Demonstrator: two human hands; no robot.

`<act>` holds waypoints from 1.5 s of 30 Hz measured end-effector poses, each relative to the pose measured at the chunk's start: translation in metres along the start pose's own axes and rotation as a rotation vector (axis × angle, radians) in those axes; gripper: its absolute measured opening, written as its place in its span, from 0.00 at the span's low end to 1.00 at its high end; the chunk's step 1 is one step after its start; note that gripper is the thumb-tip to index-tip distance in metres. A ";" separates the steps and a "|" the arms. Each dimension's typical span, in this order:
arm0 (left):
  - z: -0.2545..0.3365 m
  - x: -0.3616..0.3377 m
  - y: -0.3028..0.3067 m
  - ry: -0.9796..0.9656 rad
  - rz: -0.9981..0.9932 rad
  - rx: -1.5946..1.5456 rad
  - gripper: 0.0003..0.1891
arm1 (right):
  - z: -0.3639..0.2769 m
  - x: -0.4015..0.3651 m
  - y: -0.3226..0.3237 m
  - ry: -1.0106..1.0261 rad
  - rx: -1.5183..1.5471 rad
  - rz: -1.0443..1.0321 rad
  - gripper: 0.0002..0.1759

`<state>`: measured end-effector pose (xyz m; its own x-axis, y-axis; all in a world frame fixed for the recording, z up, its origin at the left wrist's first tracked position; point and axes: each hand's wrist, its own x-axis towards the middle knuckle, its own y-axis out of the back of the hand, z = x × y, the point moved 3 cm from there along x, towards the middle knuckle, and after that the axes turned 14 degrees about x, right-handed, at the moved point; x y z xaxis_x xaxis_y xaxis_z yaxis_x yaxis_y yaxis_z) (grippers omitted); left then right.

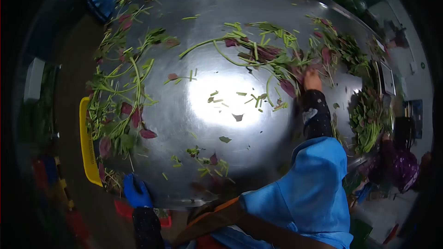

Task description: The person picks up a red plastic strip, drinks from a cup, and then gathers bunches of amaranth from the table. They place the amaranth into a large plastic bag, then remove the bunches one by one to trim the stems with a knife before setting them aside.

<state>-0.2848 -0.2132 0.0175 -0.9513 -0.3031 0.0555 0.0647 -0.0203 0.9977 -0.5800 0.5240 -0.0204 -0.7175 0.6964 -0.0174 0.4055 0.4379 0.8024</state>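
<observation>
My right hand (313,81), bare below a dark dotted cuff, reaches across the metal table (184,92) to the right. Its fingers are closed on leafy greens (287,87) with purple-backed leaves, at the end of a loose pile; the fingertips are partly hidden by the leaves. At the lower left, my left hand (137,192) wears a blue glove. It is at the table's near edge with thumb and fingers apart, holding nothing that I can see. Long-stemmed greens (136,83) are strewn just beyond it.
Cut stem pieces (254,99) are scattered mid-table. A bunch of greens (367,122) lies at the right edge. A yellow basket (84,143) stands against the left edge, and a red container (123,209) is below. Other people are at the far left corner and the right.
</observation>
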 end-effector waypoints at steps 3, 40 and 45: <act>-0.003 0.002 -0.003 -0.017 0.096 -0.068 0.19 | -0.124 -0.032 -0.072 0.163 -0.055 -0.187 0.24; 0.199 0.114 0.122 -1.146 -0.080 0.000 0.16 | 0.053 -0.220 0.129 0.375 -0.108 -0.090 0.35; 0.188 0.046 0.064 -1.237 0.106 0.177 0.20 | -0.054 -0.288 0.115 0.490 0.427 -0.406 0.22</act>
<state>-0.3815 -0.0489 0.0912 -0.5950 0.8028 0.0394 0.2078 0.1063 0.9724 -0.3578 0.3434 0.1093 -0.9857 0.1455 0.0846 0.1683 0.8565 0.4880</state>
